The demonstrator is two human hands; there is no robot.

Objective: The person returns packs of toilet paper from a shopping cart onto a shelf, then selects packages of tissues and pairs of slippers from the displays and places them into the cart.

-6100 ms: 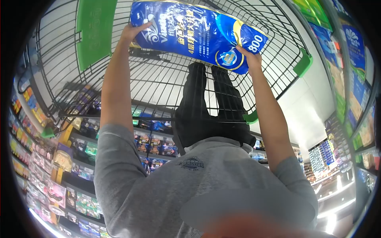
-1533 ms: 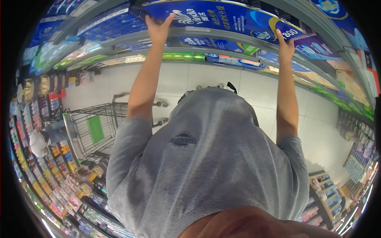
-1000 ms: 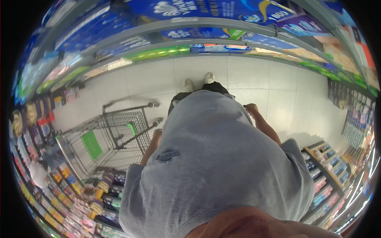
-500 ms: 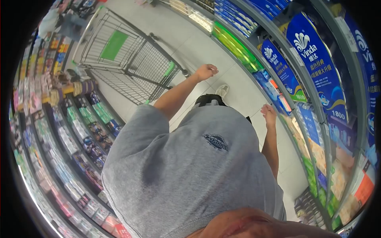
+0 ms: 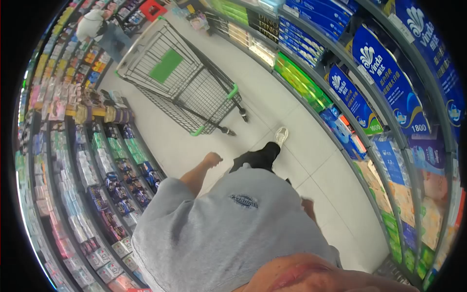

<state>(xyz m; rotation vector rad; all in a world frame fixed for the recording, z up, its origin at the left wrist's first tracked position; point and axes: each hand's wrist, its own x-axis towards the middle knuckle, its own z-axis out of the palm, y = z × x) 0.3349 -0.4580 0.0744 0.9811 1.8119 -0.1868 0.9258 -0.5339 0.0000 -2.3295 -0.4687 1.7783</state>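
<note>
My left hand (image 5: 212,159) hangs in front of my body with its fingers loosely curled and nothing visible in them. It is nearest to a wire shopping cart (image 5: 192,100) with green corners and a green panel, which stands ahead, apart from the hand. My right hand (image 5: 308,206) is low at my right side, blurred and partly hidden by my grey shirt (image 5: 233,228); its fingers cannot be made out. To its right, apart from it, is a shelf with blue Vinda tissue packs (image 5: 389,82).
Shelves of small hanging packets (image 5: 73,194) line the left side. A person (image 5: 97,29) is by the far left shelves. A red box (image 5: 152,9) is at the aisle's far end. Pale floor tiles (image 5: 311,160) run between the shelves; my shoe (image 5: 281,135) is on them.
My left hand has dropped back toward my body, away from the cart. My right hand has swung back to my side. The cart sits farther right in view, and the distant person shows more fully.
</note>
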